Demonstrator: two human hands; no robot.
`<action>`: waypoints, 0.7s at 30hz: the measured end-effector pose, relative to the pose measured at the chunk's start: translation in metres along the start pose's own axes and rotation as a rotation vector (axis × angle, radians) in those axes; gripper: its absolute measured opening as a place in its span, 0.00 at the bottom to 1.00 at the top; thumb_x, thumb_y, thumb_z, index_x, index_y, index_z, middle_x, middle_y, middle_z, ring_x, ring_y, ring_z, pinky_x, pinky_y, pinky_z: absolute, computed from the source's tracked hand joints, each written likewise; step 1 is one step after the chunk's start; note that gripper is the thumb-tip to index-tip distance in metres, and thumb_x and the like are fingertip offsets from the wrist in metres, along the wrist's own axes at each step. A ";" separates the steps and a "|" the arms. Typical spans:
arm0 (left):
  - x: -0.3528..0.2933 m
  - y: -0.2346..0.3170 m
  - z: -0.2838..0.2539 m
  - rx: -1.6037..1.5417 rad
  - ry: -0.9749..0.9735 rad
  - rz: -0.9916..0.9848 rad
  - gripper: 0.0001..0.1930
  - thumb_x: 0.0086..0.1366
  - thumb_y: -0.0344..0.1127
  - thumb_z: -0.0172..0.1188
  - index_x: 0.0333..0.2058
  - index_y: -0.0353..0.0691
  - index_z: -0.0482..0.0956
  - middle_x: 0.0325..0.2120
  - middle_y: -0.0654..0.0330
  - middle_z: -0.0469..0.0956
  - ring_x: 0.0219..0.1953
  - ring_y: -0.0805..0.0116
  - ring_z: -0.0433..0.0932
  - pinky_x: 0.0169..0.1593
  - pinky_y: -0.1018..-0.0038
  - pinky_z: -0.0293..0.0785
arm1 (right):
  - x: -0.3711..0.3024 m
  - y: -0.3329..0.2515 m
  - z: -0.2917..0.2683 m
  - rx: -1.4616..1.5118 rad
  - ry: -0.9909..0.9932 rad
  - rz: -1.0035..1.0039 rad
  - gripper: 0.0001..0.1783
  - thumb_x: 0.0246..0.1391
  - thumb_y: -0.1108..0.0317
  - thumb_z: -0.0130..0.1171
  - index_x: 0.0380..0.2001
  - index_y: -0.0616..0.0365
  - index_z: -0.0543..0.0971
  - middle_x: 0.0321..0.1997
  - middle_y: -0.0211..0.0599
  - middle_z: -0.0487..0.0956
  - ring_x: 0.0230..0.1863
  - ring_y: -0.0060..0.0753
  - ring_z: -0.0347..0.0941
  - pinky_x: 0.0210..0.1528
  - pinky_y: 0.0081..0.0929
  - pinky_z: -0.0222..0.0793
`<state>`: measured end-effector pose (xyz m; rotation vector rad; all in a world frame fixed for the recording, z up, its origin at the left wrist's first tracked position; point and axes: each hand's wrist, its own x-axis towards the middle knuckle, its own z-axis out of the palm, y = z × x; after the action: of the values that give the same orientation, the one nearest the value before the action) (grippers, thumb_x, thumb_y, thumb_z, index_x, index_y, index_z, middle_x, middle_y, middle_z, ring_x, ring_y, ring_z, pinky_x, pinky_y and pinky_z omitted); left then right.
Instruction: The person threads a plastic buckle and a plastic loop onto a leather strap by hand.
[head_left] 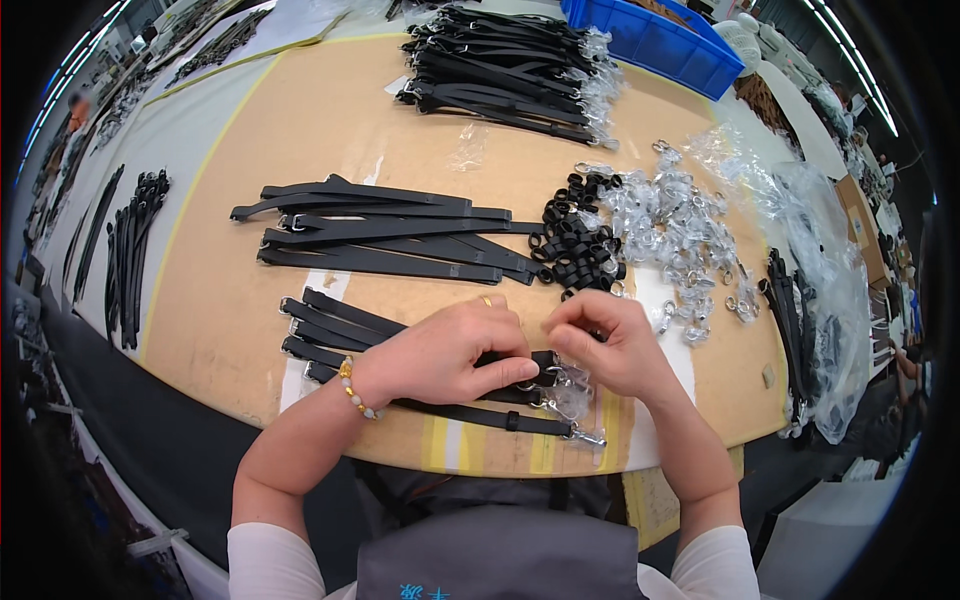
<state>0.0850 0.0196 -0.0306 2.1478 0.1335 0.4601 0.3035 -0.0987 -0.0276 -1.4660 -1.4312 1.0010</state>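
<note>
My left hand point(455, 345) is closed over a black strap, its thumb lying along the top and the strap's end showing past the thumb. Close by on the right, my right hand point(608, 345) is curled in a pinch, and whatever it holds is hidden by the fingers. Beneath both hands lie several black straps point(350, 318) with silver buckles at their left ends. The nearest strap point(480, 414) carries a small black loop and ends in a silver snap hook point(588, 436). Clear plastic wrap point(572, 395) covers metal hooks beside my left thumb.
Beyond my hands are a pile of black loops point(580, 245), plastic-wrapped metal hooks point(670, 220) and a stack of black straps point(390, 235). Farther back lie a bundle of finished-looking straps point(500, 75) and a blue crate point(655, 45). Clear plastic bags point(820, 300) sit along the right edge.
</note>
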 end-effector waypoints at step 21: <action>-0.007 -0.038 -0.032 0.566 0.096 -0.237 0.10 0.61 0.27 0.66 0.37 0.35 0.72 0.36 0.54 0.73 0.44 0.53 0.72 0.51 0.64 0.70 | 0.007 0.009 -0.001 0.181 0.099 0.067 0.08 0.60 0.74 0.63 0.43 0.60 0.79 0.38 0.29 0.81 0.34 0.19 0.79 0.38 0.21 0.77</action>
<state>0.0691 0.0643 -0.0470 2.6141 0.6295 0.4199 0.3074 -0.0915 -0.0361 -1.4177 -1.1965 1.0554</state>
